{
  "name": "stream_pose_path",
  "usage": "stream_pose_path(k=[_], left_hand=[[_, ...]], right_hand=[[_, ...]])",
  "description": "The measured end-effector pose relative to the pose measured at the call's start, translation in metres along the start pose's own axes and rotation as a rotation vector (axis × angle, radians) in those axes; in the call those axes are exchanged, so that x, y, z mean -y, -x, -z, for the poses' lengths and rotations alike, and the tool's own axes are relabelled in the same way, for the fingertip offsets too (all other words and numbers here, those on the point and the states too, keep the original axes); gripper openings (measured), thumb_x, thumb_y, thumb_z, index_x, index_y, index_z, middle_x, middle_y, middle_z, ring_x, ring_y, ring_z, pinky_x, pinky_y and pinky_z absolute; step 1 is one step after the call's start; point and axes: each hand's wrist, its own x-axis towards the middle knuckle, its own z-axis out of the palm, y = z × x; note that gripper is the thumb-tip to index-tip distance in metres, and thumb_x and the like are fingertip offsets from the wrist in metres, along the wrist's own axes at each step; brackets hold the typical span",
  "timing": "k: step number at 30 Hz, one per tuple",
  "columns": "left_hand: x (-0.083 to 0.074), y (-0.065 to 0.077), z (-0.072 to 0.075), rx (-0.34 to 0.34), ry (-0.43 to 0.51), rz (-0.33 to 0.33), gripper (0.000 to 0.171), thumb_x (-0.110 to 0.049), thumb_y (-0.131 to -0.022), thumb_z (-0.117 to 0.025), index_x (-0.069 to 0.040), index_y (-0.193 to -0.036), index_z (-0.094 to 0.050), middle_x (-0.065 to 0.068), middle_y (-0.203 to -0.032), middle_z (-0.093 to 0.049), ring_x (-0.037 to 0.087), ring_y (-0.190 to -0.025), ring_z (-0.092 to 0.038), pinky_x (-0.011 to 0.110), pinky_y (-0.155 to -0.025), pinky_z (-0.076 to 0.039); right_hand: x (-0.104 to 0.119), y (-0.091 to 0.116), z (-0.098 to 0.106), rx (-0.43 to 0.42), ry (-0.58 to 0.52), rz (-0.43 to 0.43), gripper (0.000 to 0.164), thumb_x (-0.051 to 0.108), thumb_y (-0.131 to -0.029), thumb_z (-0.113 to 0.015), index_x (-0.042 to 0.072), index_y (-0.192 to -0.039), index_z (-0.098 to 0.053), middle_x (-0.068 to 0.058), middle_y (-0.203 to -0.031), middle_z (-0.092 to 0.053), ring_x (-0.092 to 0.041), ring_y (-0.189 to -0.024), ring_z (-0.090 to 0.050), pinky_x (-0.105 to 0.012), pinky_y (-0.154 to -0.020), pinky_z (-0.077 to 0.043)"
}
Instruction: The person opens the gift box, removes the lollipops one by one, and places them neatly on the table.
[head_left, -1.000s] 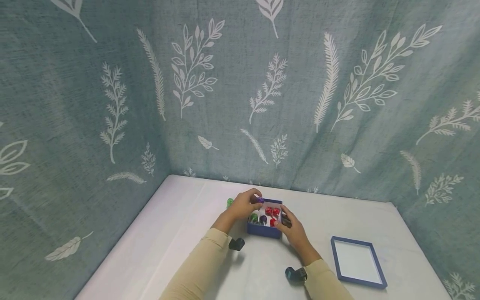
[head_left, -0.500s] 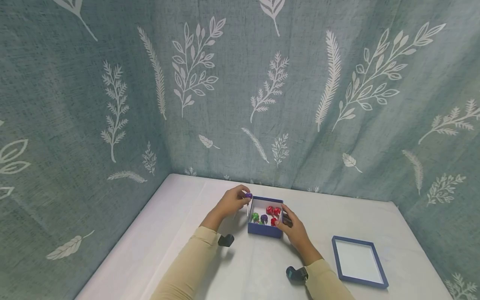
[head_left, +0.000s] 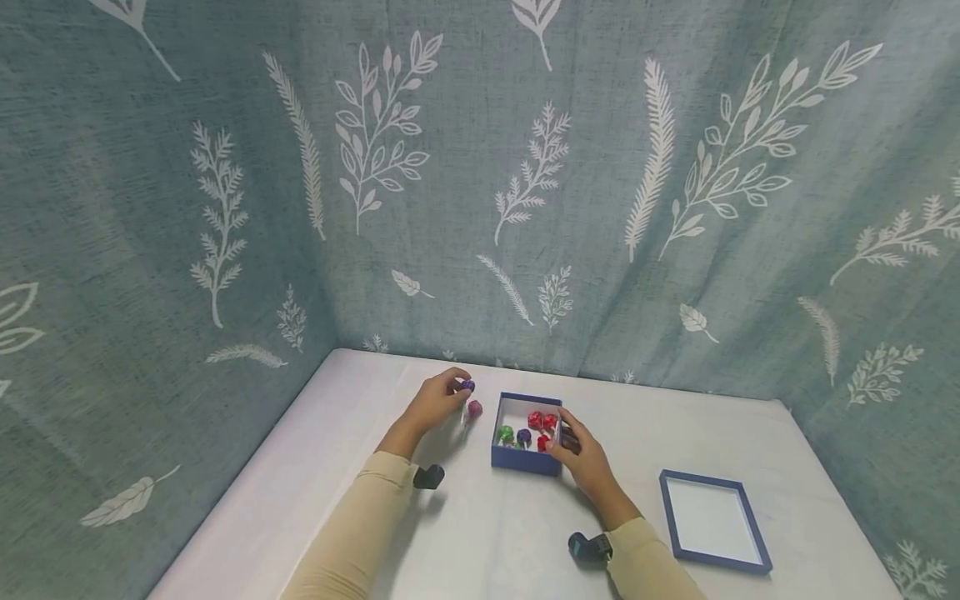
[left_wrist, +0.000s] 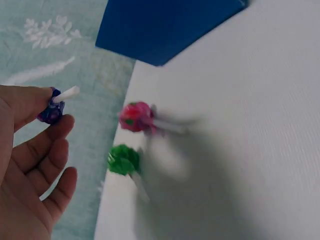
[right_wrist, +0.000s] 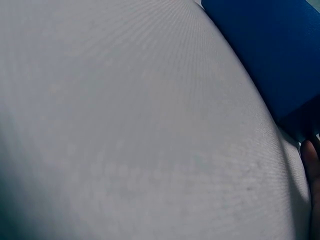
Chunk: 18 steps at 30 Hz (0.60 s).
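Observation:
Between thumb and forefinger my left hand (head_left: 433,403) pinches a purple-wrapped lollipop (left_wrist: 51,111), its white stick showing in the left wrist view. That hand is left of the blue box, above the table. Below it lie a pink lollipop (left_wrist: 136,117) and a green lollipop (left_wrist: 123,160). My right hand (head_left: 585,456) grips the right wall of the open blue box (head_left: 527,461), thumb at the rim and fingers along the outside. Inside the box are red lollipops (head_left: 536,420), a green one (head_left: 506,433) and a purple one (head_left: 523,436).
A blue-edged lid (head_left: 716,521) with a white inside lies on the white table (head_left: 600,400) at the right. Behind the table hangs a blue-green curtain (head_left: 465,208) with white leaf prints, which continues along the left side.
My left hand has carried the purple lollipop out from over the box to the left. The pink lollipop on the table has come into sight. My right hand stays on the box.

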Motion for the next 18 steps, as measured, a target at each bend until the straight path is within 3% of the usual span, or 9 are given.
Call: stream_pose_path(k=[10, 18], left_hand=[[0.026, 0.003, 0.005, -0.035, -0.051, 0.097, 0.026, -0.019, -0.094, -0.066, -0.012, -0.119, -0.062, 0.006, -0.099, -0.067, 0.022, -0.087, -0.059, 0.043, -0.078, -0.047], [0.042, 0.006, 0.011, -0.034, -0.040, 0.157, 0.027, -0.020, -0.095, -0.063, -0.012, -0.122, -0.062, 0.011, -0.108, -0.067, 0.028, -0.097, -0.061, 0.048, -0.085, -0.047]], right_hand=[[0.002, 0.001, 0.001, 0.002, 0.001, -0.003, 0.071, 0.030, -0.088, -0.070, 0.018, -0.150, -0.038, -0.015, -0.149, -0.041, -0.037, -0.130, -0.046, -0.050, -0.102, -0.038], [0.000, 0.000, 0.001, -0.001, -0.011, -0.001, 0.072, 0.031, -0.087, -0.071, 0.017, -0.150, -0.039, -0.017, -0.147, -0.043, -0.038, -0.127, -0.048, -0.051, -0.100, -0.039]])
